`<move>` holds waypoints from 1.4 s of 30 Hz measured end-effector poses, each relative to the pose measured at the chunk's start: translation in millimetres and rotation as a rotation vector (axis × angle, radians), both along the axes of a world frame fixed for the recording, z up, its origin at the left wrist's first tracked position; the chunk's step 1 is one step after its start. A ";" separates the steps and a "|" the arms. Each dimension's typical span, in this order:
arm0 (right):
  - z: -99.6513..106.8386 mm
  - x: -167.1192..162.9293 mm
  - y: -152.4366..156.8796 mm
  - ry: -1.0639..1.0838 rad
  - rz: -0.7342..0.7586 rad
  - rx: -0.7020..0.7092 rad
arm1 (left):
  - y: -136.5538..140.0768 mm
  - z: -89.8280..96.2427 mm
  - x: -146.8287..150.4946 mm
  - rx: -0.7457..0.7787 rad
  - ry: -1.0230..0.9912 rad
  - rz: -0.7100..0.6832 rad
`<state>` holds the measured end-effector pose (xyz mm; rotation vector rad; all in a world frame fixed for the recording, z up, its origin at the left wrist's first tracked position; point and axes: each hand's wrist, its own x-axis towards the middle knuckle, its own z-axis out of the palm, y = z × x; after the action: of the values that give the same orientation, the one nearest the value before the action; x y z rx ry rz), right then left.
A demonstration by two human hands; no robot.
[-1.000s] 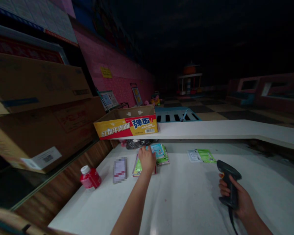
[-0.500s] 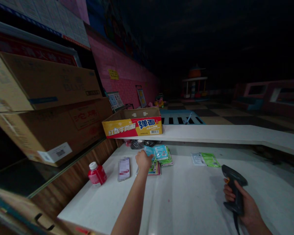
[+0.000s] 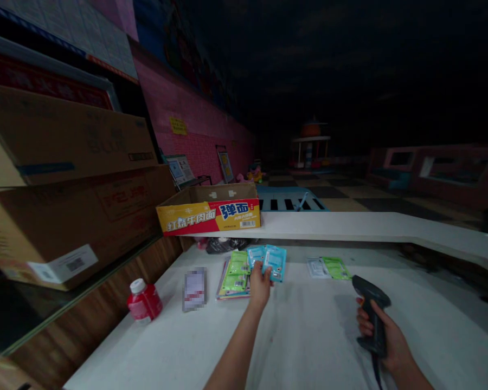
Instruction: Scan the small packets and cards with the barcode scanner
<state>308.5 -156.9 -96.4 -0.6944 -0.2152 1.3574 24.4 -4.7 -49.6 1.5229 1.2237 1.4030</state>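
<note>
Between the fingers of my left hand [image 3: 261, 284] is a blue double packet [image 3: 275, 262], its two halves side by side. Just left of it, green packets [image 3: 236, 271] lie on a flat stack with coloured edges. My right hand [image 3: 390, 338] is wrapped round the grip of a black barcode scanner [image 3: 372, 309], its cable hanging down and its head tilted up to the left. Beyond the scanner, another packet, half white and half green [image 3: 335, 267], lies flat on the white counter [image 3: 309, 336].
A phone [image 3: 194, 290] and a red bottle with a white cap [image 3: 145, 303] stand to the left. An open noodle carton [image 3: 211, 214] sits on the raised white ledge [image 3: 341, 225], with a black bag [image 3: 223, 245] below. Large cardboard boxes [image 3: 89, 211] are stacked at the far left.
My left hand has moved right, bringing the blue packet away from the pile and uncovering green packets. My right hand still grips the scanner. The view has shifted slightly.
</note>
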 end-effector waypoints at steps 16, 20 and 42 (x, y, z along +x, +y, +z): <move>31.9 -74.1 -24.8 -0.691 0.117 -0.169 | -8.9 -66.9 40.2 -0.095 -0.262 -0.186; 40.9 -87.9 -27.3 -0.714 0.154 -0.187 | -9.8 -66.5 40.8 -0.085 -0.250 -0.180; 29.0 -42.1 -13.5 -0.508 0.090 -0.142 | -9.6 -63.0 38.9 -0.081 -0.188 -0.200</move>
<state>266.5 -170.4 -67.4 -1.1568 -0.5631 1.2696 63.3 -14.3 -112.7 1.3833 0.9738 1.3157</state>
